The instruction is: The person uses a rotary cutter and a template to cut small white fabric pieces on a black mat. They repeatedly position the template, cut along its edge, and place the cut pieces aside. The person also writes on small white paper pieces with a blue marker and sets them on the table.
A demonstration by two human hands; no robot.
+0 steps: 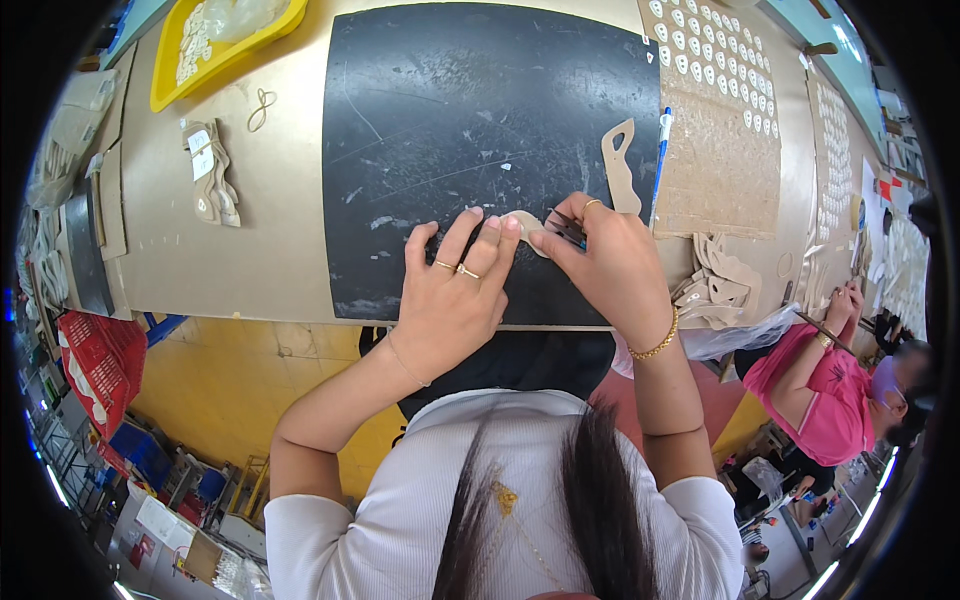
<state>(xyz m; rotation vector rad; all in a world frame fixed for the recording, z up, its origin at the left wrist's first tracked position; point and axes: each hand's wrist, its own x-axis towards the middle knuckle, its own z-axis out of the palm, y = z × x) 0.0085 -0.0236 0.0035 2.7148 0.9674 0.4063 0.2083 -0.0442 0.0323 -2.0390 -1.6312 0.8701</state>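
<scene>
A small beige curved piece of sheet material (523,221) lies on the black work mat (450,110), partly hidden under my fingers. My left hand (462,280) is stretched out over the mat, fingers apart, its fingertips resting on the piece's left end. At the right end, my right hand (615,262) is closed around a slim dark tool (566,230); its kind is mostly hidden by my fingers. Another beige curved piece with a cut-out hole (620,170) lies farther right on the mat, beside a blue-and-white pen (662,160).
At far left stands a yellow tray (165,85) with small pieces and a plastic bag. Nearby lie a rubber band (261,110) and a banded bundle of pieces (212,175). On the right are a board with rows of small pieces (715,165), a heap of beige pieces (718,285) and a person in pink (825,390).
</scene>
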